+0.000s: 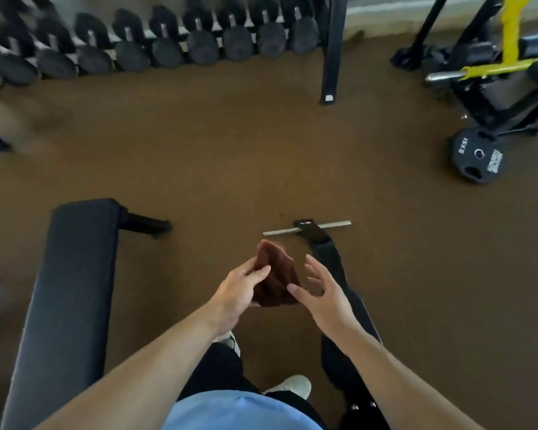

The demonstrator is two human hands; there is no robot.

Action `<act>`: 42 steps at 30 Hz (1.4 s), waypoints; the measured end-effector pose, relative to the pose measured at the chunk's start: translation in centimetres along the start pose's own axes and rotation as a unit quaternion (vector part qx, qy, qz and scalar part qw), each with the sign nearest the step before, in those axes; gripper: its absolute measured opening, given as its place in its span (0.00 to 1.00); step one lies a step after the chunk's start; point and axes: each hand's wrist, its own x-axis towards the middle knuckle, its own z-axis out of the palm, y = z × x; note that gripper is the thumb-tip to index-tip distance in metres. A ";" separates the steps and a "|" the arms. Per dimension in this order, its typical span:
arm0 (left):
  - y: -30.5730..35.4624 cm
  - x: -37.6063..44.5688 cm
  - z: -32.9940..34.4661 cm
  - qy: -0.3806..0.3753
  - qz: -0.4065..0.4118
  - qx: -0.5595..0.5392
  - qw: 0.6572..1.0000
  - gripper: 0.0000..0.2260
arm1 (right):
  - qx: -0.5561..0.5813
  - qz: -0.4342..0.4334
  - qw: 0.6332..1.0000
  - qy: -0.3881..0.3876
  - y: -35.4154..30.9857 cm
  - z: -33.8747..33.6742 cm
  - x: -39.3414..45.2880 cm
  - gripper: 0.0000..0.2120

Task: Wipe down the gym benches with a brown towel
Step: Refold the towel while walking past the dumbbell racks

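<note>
On the brown gym floor (230, 156), two pieces of bench gear flank the person: a flat black bench (72, 283) on the left, pad running away from the camera, and a second black bench frame (333, 265) on the right, narrow, with a metal crossbar (336, 225) at its far foot. Dumbbell rack (156, 41) along the back wall, yellow-and-black machine (494, 66) top right, weight plate (477, 156) on the floor beside it.

Brown towel (275, 274) is up in the air between the two benches, bunched, touching neither pad. Left hand (239, 293) holds it: fingers curled round the towel's left edge, thumb on top. Right hand (323, 296) sits just beside the towel, fingers spread and loosely bent, gripping nothing; fingertips (292, 288) near or brushing the cloth, can't tell which.

Progress call: no wiping going on at this moment. Towel is off every surface and looks like it's being regathered or refolded between the hands. Left pad shows no wet streak or visible mark, so can't tell whether it's been wiped. Same for the right-hand bench; most of its pad is hidden behind the right arm. Judgement: at a between-strokes or between-benches point, towel in hand and ready. Left to do, at the least: bring the cloth down onto a pad and run along it. Frame is slightly motion-blurred at the edges.
</note>
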 end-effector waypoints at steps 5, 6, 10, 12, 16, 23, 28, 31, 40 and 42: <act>2.6 1.5 -8.9 0.006 0.016 -0.089 0.996 0.14 | 0.065 0.062 0.985 -0.146 -6.3 6.5 6.8 0.51; 3.3 2.0 -10.7 0.008 0.019 -0.094 0.995 0.15 | 0.053 0.059 0.984 -0.157 -7.4 8.0 8.2 0.47; 6.3 4.2 -17.9 0.041 0.021 -0.066 0.997 0.13 | 0.029 0.075 0.974 -0.211 -12.5 13.3 13.3 0.26; 7.9 5.2 -21.2 0.067 0.030 -0.026 0.997 0.11 | 0.045 0.077 0.972 -0.217 -15.0 15.6 15.3 0.22; 10.4 7.8 -26.3 0.150 0.036 0.019 0.988 0.10 | 0.056 0.048 0.983 -0.169 -19.8 19.6 18.8 0.13; 16.1 13.5 -33.0 0.258 0.082 0.026 0.962 0.14 | 0.046 -0.016 0.990 -0.134 -28.8 22.6 27.3 0.11; 22.8 19.1 -38.3 0.239 0.098 0.016 0.966 0.06 | 0.028 -0.040 0.983 -0.177 -35.8 23.9 36.1 0.12; 27.8 22.4 -41.3 0.192 0.080 0.000 0.978 0.04 | 0.001 -0.059 0.973 -0.223 -40.5 24.6 41.8 0.14; 41.1 30.1 -48.1 0.195 0.066 -0.117 0.972 0.18 | -0.172 -0.214 0.894 -0.354 -55.9 30.4 54.7 0.22; 42.7 31.6 -50.4 0.251 0.085 -0.194 0.945 0.15 | -0.157 -0.288 0.889 -0.321 -58.5 33.1 56.8 0.24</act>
